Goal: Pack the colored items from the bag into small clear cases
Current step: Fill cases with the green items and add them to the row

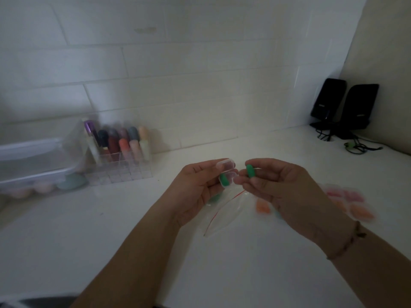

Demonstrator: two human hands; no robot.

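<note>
Fingertips of the right hand (270,185) pinch a small green oblong piece (249,171), upright, just right of the open hinged clear plastic case (226,173) gripped in the left hand (198,187) above the white counter (155,230).

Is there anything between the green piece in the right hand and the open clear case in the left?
Nothing. In the head view, the green piece in the right hand is separated from the clear case in the left hand by open air only.
</note>
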